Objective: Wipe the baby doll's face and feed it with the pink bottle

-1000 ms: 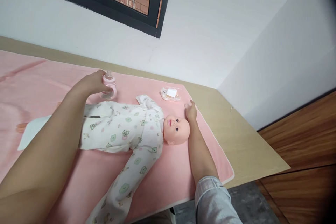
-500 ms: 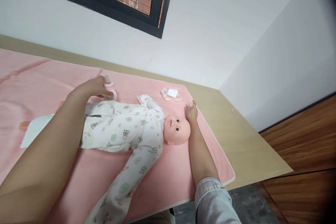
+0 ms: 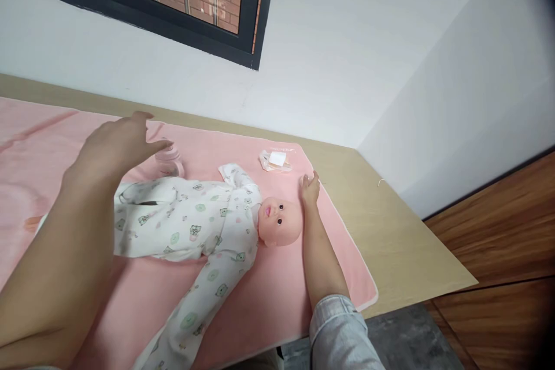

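A baby doll (image 3: 203,225) in a white printed sleepsuit lies on its back on a pink blanket (image 3: 260,312), head to the right. My left hand (image 3: 115,147) hovers above the doll's legs with fingers spread and nothing in them. Just beyond its fingertips a small pink baby bottle (image 3: 170,163) stands on the blanket, partly hidden by the hand. My right hand (image 3: 309,189) rests on the blanket just beyond the doll's head, over a small clear object; its fingers are mostly hidden.
A clear packet (image 3: 274,161) with a white item inside lies near the blanket's far right corner. The blanket covers a light wooden table (image 3: 403,243) against a white wall under a dark-framed window (image 3: 173,0). White cloth shows under the doll's legs.
My left hand has let go of the pink bottle, set it on the blanket, and lifted away to the left with fingers open. My right hand has stayed put.
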`<action>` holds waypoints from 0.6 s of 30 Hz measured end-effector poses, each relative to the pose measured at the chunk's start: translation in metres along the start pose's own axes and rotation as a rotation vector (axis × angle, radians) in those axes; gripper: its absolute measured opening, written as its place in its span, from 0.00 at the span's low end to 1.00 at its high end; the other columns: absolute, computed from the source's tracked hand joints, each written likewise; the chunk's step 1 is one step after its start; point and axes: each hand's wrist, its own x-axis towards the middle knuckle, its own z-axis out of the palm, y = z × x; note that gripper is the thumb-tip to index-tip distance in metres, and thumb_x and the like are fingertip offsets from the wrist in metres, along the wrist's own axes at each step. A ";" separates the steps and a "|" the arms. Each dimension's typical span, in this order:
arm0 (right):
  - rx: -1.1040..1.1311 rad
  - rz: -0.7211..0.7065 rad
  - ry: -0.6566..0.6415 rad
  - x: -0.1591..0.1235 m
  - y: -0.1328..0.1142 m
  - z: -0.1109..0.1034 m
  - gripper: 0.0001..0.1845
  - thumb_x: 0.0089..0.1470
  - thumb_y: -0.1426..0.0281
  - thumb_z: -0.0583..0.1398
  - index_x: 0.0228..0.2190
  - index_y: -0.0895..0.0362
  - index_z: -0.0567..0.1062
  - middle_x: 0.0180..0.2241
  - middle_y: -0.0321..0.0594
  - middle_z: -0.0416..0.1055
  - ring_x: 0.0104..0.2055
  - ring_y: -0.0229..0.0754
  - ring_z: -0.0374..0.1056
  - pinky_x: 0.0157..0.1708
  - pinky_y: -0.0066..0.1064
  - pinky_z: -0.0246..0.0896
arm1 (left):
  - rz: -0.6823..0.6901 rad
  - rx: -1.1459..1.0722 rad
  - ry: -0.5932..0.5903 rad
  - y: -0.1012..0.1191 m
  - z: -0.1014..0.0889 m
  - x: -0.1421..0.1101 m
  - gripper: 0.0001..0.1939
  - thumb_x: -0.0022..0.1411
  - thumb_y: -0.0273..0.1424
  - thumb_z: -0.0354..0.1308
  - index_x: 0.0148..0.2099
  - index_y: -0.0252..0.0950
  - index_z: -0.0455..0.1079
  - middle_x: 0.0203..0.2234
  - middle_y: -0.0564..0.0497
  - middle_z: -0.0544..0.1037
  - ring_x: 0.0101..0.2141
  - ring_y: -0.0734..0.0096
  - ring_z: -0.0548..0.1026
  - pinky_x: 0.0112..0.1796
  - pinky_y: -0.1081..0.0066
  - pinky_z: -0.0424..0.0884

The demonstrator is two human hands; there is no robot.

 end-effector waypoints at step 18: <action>0.119 -0.486 0.027 -0.024 -0.024 0.013 0.22 0.66 0.62 0.44 0.43 0.58 0.74 0.45 0.48 0.73 0.51 0.46 0.64 0.55 0.40 0.59 | 0.140 -0.184 -0.818 0.099 0.120 0.128 0.34 0.57 0.57 0.53 0.52 0.36 0.76 0.46 0.39 0.79 0.42 0.52 0.76 0.46 0.60 0.71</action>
